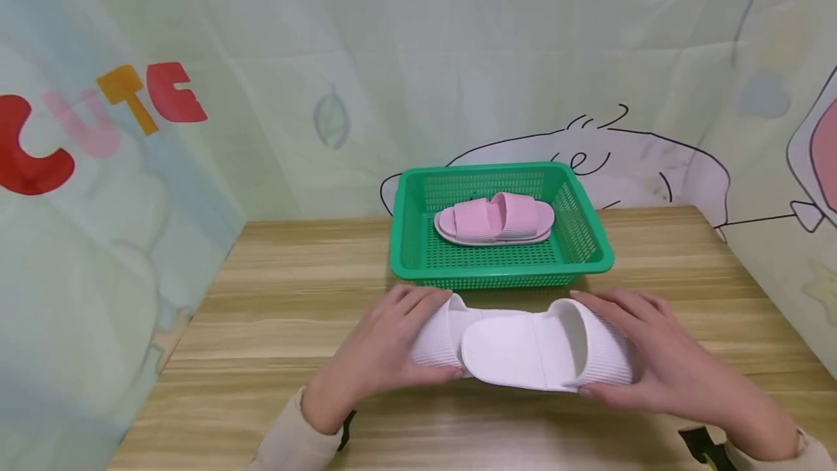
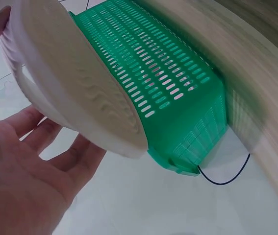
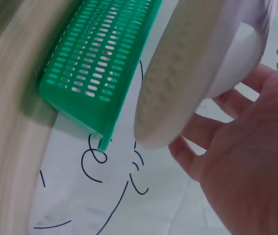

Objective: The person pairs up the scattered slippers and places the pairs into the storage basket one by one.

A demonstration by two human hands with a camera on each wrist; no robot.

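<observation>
Two white slippers are held up above the table, in front of the green basket. My left hand point(image 1: 386, 347) grips the left slipper point(image 1: 434, 340) across its ribbed strap, thumb on the near side and fingers on the far side. With my right hand point(image 1: 644, 355) I grip the right slipper point(image 1: 510, 351) the same way by its strap. The right slipper's end overlaps the left one in the head view. In the left wrist view the pale sole point(image 2: 85, 73) faces the camera; another sole point(image 3: 173, 78) shows in the right wrist view.
The green plastic basket point(image 1: 503, 272) stands at the back of the wooden table point(image 1: 294, 296), near the printed curtain point(image 1: 314, 57). Inside it lie pink slippers point(image 1: 493, 220), pressed side by side. Cartoon drawings and coloured letters mark the curtain.
</observation>
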